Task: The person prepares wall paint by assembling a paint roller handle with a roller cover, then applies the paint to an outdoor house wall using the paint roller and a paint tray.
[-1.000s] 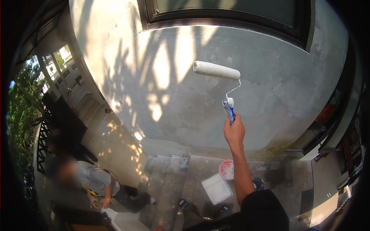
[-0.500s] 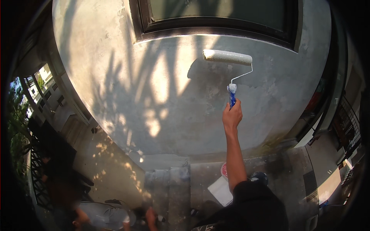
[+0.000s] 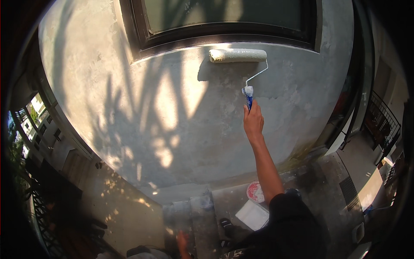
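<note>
My right hand (image 3: 253,121) is closed around the blue, paint-spattered handle of a paint roller (image 3: 238,55), with the arm stretched up and forward. The roller's whitish sleeve lies level just below the window frame, at the grey plastered wall (image 3: 215,138). Its shadow falls on the wall to the lower left; whether the sleeve touches the wall, I cannot tell. A damp-looking darker patch spreads around it. My left hand (image 3: 183,240) hangs low near the bottom edge, smeared by motion, so its fingers do not show.
A dark-framed window (image 3: 224,36) sits above the roller. Below my right arm stand a round red-and-white bucket (image 3: 255,192) and a white square tray-like thing (image 3: 252,214). Steps (image 3: 177,216) lie at lower centre. Part of another person's grey clothing (image 3: 148,252) shows at the bottom edge.
The view has shifted, and the roller now appears higher, nearer the window's lower edge. My left hand has swung slightly right. The other person has mostly slipped out of the bottom edge.
</note>
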Available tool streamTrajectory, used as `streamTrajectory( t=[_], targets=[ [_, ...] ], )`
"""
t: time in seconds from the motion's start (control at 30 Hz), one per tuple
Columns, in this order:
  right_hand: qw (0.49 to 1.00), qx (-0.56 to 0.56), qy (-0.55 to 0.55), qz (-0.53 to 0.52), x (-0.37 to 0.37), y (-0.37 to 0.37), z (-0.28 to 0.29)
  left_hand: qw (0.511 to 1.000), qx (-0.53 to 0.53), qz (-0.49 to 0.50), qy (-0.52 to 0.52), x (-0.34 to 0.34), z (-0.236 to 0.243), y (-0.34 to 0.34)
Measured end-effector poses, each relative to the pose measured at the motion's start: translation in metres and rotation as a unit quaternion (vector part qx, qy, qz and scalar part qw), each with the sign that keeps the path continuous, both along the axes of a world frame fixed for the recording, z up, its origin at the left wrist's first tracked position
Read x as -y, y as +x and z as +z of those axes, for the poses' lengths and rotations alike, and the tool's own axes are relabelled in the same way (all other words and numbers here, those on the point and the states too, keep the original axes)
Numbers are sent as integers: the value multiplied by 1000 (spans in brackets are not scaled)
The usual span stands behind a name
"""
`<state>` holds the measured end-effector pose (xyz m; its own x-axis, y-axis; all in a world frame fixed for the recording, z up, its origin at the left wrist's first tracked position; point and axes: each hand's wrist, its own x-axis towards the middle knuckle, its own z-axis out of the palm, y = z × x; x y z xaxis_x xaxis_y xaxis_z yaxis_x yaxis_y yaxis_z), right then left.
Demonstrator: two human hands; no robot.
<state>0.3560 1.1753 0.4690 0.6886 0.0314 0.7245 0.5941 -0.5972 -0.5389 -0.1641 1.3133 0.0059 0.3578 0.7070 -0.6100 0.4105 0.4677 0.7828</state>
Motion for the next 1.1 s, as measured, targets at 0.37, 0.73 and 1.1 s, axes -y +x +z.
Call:
streamTrajectory(
  t=[0.37, 0.73, 1.1],
  targets=[
    [998, 25, -49, -36, 26, 31, -19, 985, -139, -60, -79, -20, -24, 11],
    [999, -37, 35, 16, 14, 4, -70, 988, -127, -65, -63, -98, -11, 54],
    [990, -142, 8, 2, 17, -30, -100, 977, -186, -60, -87, -90, 4, 36]
  ],
)
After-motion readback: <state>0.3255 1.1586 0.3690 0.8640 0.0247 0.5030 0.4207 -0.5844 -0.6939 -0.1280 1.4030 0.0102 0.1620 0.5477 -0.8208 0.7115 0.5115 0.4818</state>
